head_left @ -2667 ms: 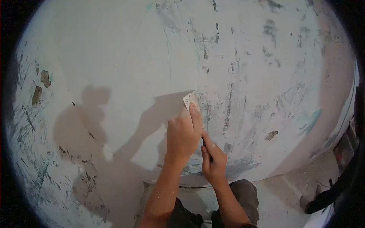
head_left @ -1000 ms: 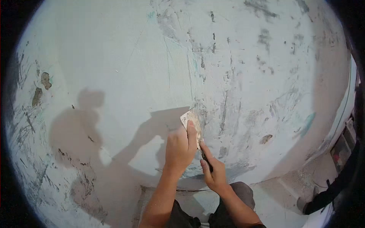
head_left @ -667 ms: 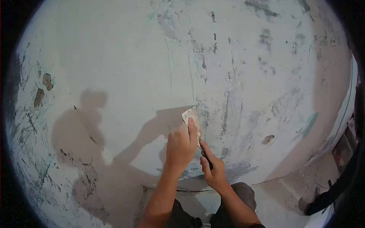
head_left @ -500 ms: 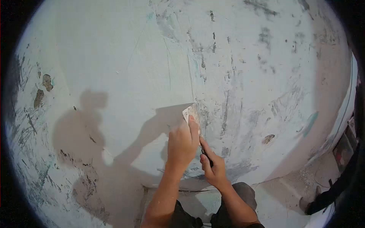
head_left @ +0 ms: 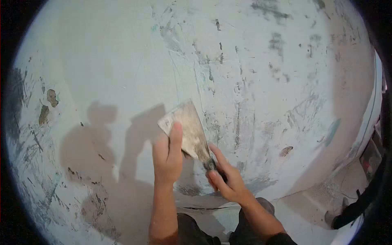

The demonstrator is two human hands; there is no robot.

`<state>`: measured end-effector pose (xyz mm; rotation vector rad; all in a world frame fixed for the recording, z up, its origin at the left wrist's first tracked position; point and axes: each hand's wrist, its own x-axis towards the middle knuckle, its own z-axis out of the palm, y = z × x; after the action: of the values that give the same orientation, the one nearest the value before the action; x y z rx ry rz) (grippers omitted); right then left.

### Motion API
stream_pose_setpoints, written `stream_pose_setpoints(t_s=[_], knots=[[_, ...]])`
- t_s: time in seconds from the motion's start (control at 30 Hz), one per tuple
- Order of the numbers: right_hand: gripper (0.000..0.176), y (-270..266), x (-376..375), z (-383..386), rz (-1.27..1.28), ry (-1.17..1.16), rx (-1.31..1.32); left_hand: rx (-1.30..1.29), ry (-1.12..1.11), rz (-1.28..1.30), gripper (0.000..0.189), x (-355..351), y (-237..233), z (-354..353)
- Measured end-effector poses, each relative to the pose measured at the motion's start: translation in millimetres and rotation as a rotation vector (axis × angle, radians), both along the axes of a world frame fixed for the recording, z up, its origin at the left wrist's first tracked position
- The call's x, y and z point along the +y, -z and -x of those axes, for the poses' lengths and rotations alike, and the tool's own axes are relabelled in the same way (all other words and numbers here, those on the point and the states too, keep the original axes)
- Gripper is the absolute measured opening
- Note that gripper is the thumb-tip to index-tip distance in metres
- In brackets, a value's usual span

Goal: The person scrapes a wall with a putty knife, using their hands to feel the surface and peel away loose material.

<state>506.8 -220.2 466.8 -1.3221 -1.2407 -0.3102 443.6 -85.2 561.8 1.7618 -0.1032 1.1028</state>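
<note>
A wide putty knife (head_left: 191, 132) with a pale, smeared blade and a dark handle is held up before the wall (head_left: 114, 77). My right hand (head_left: 229, 181) is closed around the handle, its fingers wrapped over it. At the blade's left side, my left hand (head_left: 166, 157) grips it with the thumb laid flat on the face and the other fingers behind, mostly hidden. The wall beyond is whitish, with grey smears and dark scraped streaks running down it to the right of the blade.
Chipped patches (head_left: 52, 98) mark the wall at far left, and another pit (head_left: 286, 151) lies lower right. Shadows fall on the wall at left. My knees (head_left: 196, 228) are near its foot. At right, a person's dark-clothed leg (head_left: 355, 210) stands on the dusty floor (head_left: 310, 208).
The putty knife has turned from edge-on to show its broad face, its blade shifting left. My left hand has moved left and now holds the blade's left side; my right hand keeps the handle.
</note>
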Motion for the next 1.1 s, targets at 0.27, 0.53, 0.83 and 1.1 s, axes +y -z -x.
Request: stream_pose_setpoints(t_s=[0.27, 0.53, 0.83, 1.1], knots=[[0.063, 50.6, 2.7, 10.6, -0.006, -0.070, 0.562, 0.301, 0.274, 0.153, 0.035, 21.0, 67.4, -47.6], [0.066, 39.8, 16.1, 16.0, -0.215, -0.054, 0.662, 0.256, 0.369, 0.247, 0.038, 4.8, 58.6, -74.6], [0.063, 36.8, 15.9, 8.4, -0.183, 0.028, 0.565, 0.229, 0.272, 0.312, 0.038, -2.1, 56.3, -73.9], [0.062, 28.3, 16.5, 11.5, -0.219, -0.015, 0.626, 0.181, 0.252, 0.330, 0.035, -4.8, 45.0, -75.5]])
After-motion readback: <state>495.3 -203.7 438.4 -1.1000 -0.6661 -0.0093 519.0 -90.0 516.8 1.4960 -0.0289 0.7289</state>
